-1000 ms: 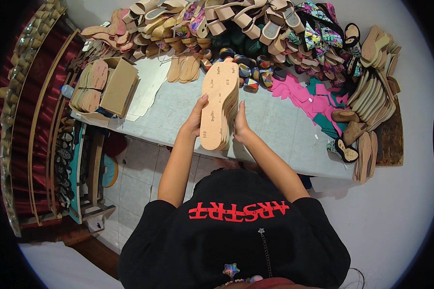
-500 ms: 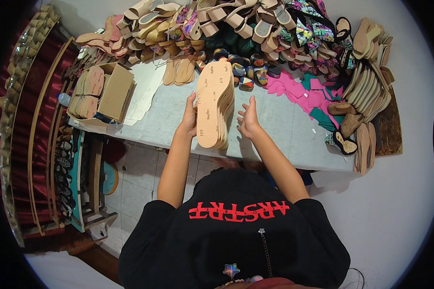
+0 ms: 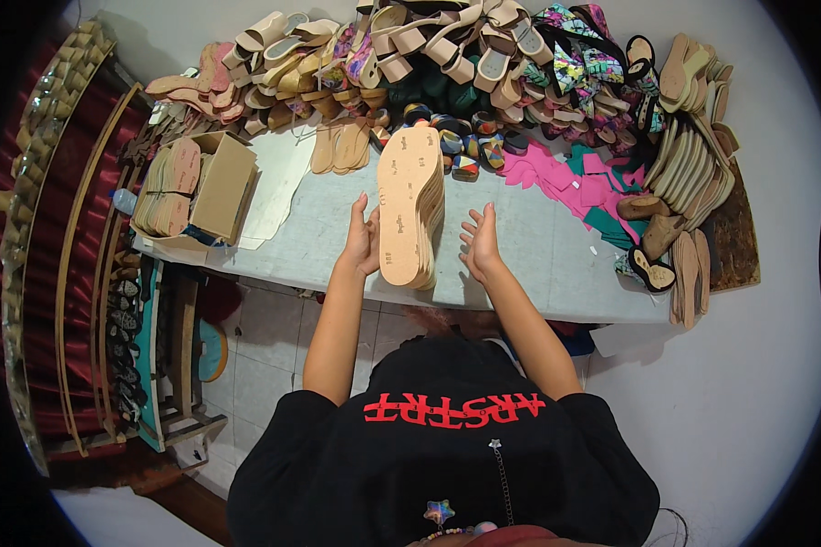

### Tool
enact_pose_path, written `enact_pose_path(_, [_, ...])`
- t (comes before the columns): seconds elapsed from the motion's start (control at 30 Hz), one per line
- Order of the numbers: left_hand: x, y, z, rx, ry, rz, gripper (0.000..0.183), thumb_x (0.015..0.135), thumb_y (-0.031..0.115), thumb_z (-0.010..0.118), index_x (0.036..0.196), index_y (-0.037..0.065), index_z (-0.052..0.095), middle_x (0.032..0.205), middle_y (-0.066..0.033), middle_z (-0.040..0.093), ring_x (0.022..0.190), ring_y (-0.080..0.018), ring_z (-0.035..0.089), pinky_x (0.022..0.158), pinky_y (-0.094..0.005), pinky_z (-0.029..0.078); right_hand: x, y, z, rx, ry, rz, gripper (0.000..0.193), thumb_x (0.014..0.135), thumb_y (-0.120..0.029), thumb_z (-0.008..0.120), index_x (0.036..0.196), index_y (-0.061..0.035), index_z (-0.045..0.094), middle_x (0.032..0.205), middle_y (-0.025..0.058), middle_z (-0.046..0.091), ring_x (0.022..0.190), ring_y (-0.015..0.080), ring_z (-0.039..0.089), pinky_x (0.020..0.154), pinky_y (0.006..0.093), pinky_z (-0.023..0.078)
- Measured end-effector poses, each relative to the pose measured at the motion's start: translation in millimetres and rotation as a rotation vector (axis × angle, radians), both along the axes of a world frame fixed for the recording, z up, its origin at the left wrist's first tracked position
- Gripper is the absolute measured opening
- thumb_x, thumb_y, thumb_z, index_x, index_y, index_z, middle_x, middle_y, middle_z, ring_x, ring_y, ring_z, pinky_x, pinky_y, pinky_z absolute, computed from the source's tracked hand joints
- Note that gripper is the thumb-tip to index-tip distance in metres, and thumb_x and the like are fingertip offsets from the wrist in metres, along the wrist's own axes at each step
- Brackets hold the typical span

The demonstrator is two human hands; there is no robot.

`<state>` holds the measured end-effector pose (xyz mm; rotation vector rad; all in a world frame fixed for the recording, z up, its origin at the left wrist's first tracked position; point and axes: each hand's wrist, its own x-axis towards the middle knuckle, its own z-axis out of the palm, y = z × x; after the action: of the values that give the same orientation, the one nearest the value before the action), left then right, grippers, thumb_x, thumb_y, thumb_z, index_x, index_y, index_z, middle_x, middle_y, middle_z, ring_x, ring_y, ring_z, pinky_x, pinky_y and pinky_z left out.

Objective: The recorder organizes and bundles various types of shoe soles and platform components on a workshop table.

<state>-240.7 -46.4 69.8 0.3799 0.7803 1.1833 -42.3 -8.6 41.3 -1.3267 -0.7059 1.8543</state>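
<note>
A tall stack of beige insoles (image 3: pixel 407 210) stands on the table in front of me, its toe ends pointing away and its layered edges showing on the right. Just left of the stack is my left hand (image 3: pixel 363 241), open, palm turned inward; I cannot tell if the palm still touches the edge. On the other side my right hand (image 3: pixel 481 242) is open too, fingers spread and thumb up, with a gap between it and the stack. Neither hand grips anything.
The pale table (image 3: pixel 328 219) carries a cardboard box (image 3: pixel 221 191) of bundled insoles, loose insoles (image 3: pixel 341 146), patterned heels (image 3: pixel 465 167), pink fabric scraps (image 3: pixel 566 178) and wooden shoe lasts (image 3: pixel 663 235). Sandals (image 3: pixel 447 55) pile up behind. A stack of soles (image 3: pixel 698 173) stands at right.
Both hands have drawn slightly back toward me, the right one also a little outward from the stack. The stack stays in place, and the view has shifted slightly.
</note>
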Motion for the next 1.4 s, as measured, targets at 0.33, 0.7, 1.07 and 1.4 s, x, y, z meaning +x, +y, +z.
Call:
enact_pose_path(0.33, [3, -22, -11, -0.049, -0.018, 0.189, 0.090, 0.076, 0.068, 0.040, 0.135, 0.003, 0.022, 0.131, -0.0162, 0.039, 0.118, -0.0282, 0.042, 0.098, -0.0409, 0.034, 16, -29, 11, 0.131, -0.064, 0.032, 0.088, 0.077, -0.073, 0.022, 0.137, -0.0093, 0.019, 0.140, 0.0203, 0.019, 0.129, 0.0356, 0.015, 0.099, 0.0607, 0.006])
enact_pose_path(0.7, [-12, -34, -24, 0.012, 0.014, 0.173, 0.100, 0.072, 0.075, 0.031, 0.140, 0.009, -0.003, 0.142, -0.0251, 0.004, 0.131, -0.0410, 0.008, 0.101, -0.0553, 0.013, 62, -50, -25, 0.045, -0.090, -0.262, 0.051, 0.085, -0.045, 0.047, 0.121, -0.0106, 0.036, 0.118, 0.0121, 0.041, 0.106, 0.0272, 0.043, 0.086, 0.0470, 0.035])
enact_pose_path(1.07, [-162, 122, -69, -0.112, 1.356, 0.090, 0.075, 0.074, 0.045, 0.058, 0.132, 0.007, 0.030, 0.138, -0.0165, 0.023, 0.106, -0.0350, 0.047, 0.086, -0.0397, 0.042, 38, -49, 17, 0.314, 0.004, -0.746, 0.031, 0.085, -0.023, 0.050, 0.112, -0.0111, 0.041, 0.103, 0.0074, 0.048, 0.091, 0.0211, 0.051, 0.077, 0.0359, 0.040])
enact_pose_path(1.4, [-257, 220, -88, 0.186, 2.494, -0.258, 0.046, 0.080, 0.019, 0.052, 0.125, 0.015, 0.041, 0.135, -0.0073, 0.034, 0.090, -0.0278, 0.059, 0.065, -0.0371, 0.050, 0, -116, 16, 0.329, -0.164, -1.168, 0.032, 0.086, -0.020, 0.049, 0.114, -0.0083, 0.040, 0.107, 0.0086, 0.049, 0.091, 0.0203, 0.050, 0.079, 0.0347, 0.040])
